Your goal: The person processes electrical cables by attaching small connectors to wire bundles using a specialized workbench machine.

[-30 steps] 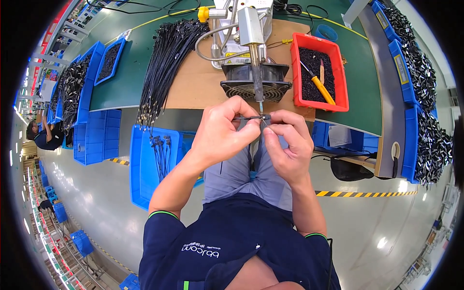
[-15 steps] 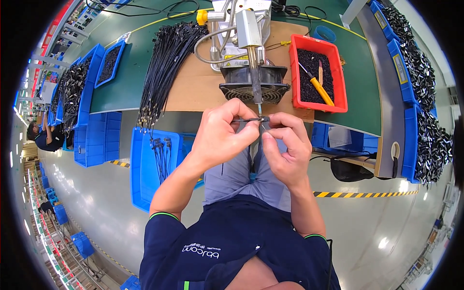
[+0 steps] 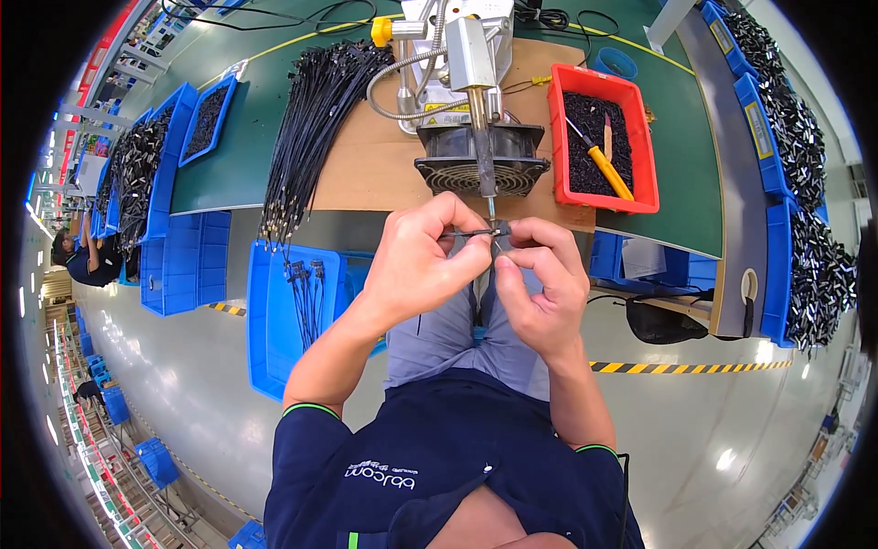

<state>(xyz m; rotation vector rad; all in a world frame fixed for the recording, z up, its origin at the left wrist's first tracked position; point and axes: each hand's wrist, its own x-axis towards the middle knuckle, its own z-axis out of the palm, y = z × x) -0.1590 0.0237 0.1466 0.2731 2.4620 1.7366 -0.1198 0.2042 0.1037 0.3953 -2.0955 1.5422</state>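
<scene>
My left hand [image 3: 422, 265] is closed, pinching a thin black cable [image 3: 465, 234] between thumb and forefinger. The cable's end meets a small black connector [image 3: 502, 229], which the fingertips of my right hand [image 3: 549, 284] grip from the other side. Just above this joint points the metal tip [image 3: 491, 207] of a soldering iron [image 3: 481, 137] mounted on a machine. Whether the tip touches the connector is too small to tell. A thin bright strand shows below the joint, between my fingers.
Behind the hands stands a black fan [image 3: 480, 166]. A bundle of black cables [image 3: 320, 128] lies at left. A red bin [image 3: 651, 169] holds small black parts and a yellow-handled tool [image 3: 608, 172]. A blue tub [image 3: 265, 339] sits lower left; blue bins [image 3: 775, 265] line the right.
Both hands have shifted very slightly toward my body, carrying the cable and connector a little lower from the iron's tip. Their grips look the same.
</scene>
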